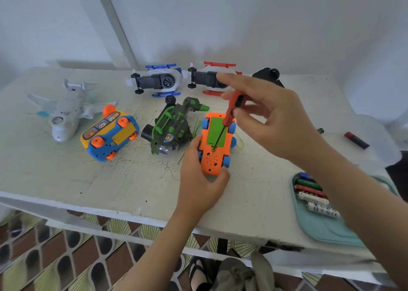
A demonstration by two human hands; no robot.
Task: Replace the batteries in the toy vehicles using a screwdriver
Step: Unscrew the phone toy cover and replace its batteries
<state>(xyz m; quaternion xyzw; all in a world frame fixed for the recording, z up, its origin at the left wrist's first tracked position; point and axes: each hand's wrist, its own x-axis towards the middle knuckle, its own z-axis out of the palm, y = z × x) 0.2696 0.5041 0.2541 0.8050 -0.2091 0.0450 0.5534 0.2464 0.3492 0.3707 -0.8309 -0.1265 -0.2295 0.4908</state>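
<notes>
Six toy vehicles lie on the white surface [110,180], most showing their undersides. They are a white airplane [66,114], a yellow-and-blue bus [110,134], a green helicopter [172,127] and an orange car [212,158]. At the back, a blue-and-white flyer [159,81] lies beside a red-and-white flyer [207,78]. One screwdriver [231,107] is in use, its handle red with black bands. One teal tray [326,231] sits at the right edge of the surface and holds a row of batteries [309,190] — at least five show, and the right forearm covers part of the row. One loose battery [356,139], red and dark, lies apart at the far right.

The orange car lies belly up between the two hands, with its green battery cover [213,127] facing the camera. The left hand [198,180] grips the car's near end, thumb at the near right corner and fingers curled up along its left side. The right hand [271,122] is above and to the right of the car. It pinches the screwdriver's handle between thumb and fingertips, the other fingers loosely spread — the shaft slants down and its tip meets the screw at the cover's near edge.
</notes>
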